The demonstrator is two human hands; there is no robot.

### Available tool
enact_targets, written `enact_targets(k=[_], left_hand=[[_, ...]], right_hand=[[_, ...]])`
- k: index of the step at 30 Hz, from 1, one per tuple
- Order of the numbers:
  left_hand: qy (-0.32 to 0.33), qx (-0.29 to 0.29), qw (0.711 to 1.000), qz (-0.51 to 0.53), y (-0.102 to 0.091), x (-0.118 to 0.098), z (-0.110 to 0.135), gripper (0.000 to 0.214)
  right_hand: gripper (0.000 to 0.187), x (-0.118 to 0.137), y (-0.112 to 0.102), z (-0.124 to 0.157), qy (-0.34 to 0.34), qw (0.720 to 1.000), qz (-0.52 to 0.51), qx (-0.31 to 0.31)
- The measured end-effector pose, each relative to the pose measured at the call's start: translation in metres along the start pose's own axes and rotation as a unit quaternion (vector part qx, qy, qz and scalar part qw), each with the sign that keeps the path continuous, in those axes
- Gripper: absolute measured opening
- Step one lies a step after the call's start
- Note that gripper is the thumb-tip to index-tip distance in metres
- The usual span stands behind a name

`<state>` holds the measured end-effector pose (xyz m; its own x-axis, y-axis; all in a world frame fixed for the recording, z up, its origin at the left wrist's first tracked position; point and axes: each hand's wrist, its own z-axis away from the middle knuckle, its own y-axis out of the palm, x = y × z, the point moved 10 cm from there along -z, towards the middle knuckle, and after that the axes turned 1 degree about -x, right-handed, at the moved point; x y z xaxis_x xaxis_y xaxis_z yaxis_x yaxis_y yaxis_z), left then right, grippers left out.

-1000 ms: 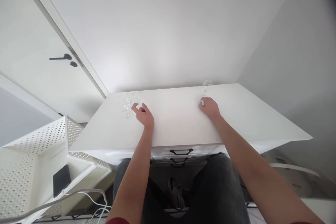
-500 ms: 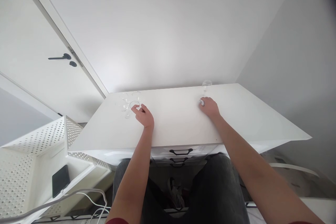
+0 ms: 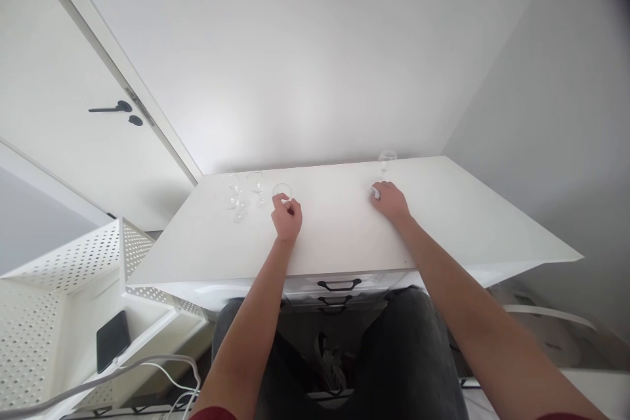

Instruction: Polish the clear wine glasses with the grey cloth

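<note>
My left hand (image 3: 287,216) is closed around a clear stemmed glass (image 3: 282,189), whose round rim shows above the fingers. The white top (image 3: 335,230) of a cabinet lies beneath both hands. To the left of this glass stand several other clear stemmed glasses (image 3: 239,193), close together. My right hand (image 3: 392,201) rests low over the right half of the top, its fingers curled round a small white object (image 3: 375,193) of a kind I cannot make out. Just behind that hand, near the wall, a single clear stemmed glass (image 3: 387,157) stands upright.
Black-handled drawers (image 3: 339,285) face my knees. On the left are a white perforated shelf unit (image 3: 98,252) holding a dark tablet-like device (image 3: 113,340), loose cables (image 3: 167,359) and a door with a black handle (image 3: 111,107). A wall (image 3: 315,79) rises behind the cabinet.
My left hand has moved right with the stemmed glass, away from the cluster of glasses. My right hand stays almost where it was, still around the white object.
</note>
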<state>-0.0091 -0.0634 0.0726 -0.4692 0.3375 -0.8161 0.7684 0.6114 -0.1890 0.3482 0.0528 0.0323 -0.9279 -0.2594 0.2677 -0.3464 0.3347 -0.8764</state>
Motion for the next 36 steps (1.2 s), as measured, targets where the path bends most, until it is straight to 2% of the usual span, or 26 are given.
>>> enact_targets(k=[3,6,9,11,13,16,19,22,27,29,31,34,36], left_hand=[[0.02,0.054,0.998,0.011,0.014,-0.002,0.003,0.025],[0.045,0.082,0.996,-0.004,0.022,-0.004,0.004,0.024],[0.07,0.087,0.994,-0.021,0.025,-0.006,0.005,0.024],[0.08,0.091,0.992,-0.031,0.026,-0.006,0.005,0.024],[0.085,0.105,0.99,-0.041,0.029,-0.005,0.006,0.023],[0.101,0.138,0.983,-0.059,0.037,-0.006,0.008,0.022],[0.137,0.177,0.972,-0.073,0.046,-0.011,0.013,0.021],[0.17,0.23,0.955,-0.073,0.058,-0.016,0.02,0.021],[0.165,0.291,0.942,-0.036,0.066,-0.018,0.03,0.021],[0.148,0.306,0.941,-0.009,0.068,-0.017,0.032,0.018],[0.122,0.295,0.947,0.039,0.067,-0.015,0.031,0.022],[0.073,0.239,0.962,0.106,0.06,-0.01,0.02,0.038],[0.058,0.209,0.971,0.106,0.055,-0.008,0.013,0.039]], right_hand=[[0.029,0.008,0.005,-0.001,-0.031,0.999,-0.014,0.003],[0.03,0.027,0.007,0.0,-0.06,0.997,-0.047,-0.013],[0.038,0.068,0.003,0.008,-0.118,0.985,-0.117,-0.047],[0.052,0.097,-0.002,0.014,-0.148,0.97,-0.177,-0.073],[0.069,0.118,-0.005,0.018,-0.144,0.958,-0.229,-0.098],[0.083,0.145,0.003,0.018,-0.145,0.953,-0.256,-0.072],[0.085,0.163,0.013,0.017,-0.159,0.947,-0.278,-0.026],[0.078,0.169,0.017,0.016,-0.172,0.933,-0.317,-0.005],[0.036,0.161,0.019,0.012,-0.173,0.912,-0.371,-0.02],[0.026,0.157,0.021,0.009,-0.165,0.907,-0.386,-0.022],[0.022,0.15,0.021,0.005,-0.142,0.901,-0.409,-0.033],[0.027,0.134,0.019,0.002,-0.073,0.879,-0.469,-0.045],[0.033,0.13,0.019,0.004,-0.043,0.858,-0.512,-0.018]])
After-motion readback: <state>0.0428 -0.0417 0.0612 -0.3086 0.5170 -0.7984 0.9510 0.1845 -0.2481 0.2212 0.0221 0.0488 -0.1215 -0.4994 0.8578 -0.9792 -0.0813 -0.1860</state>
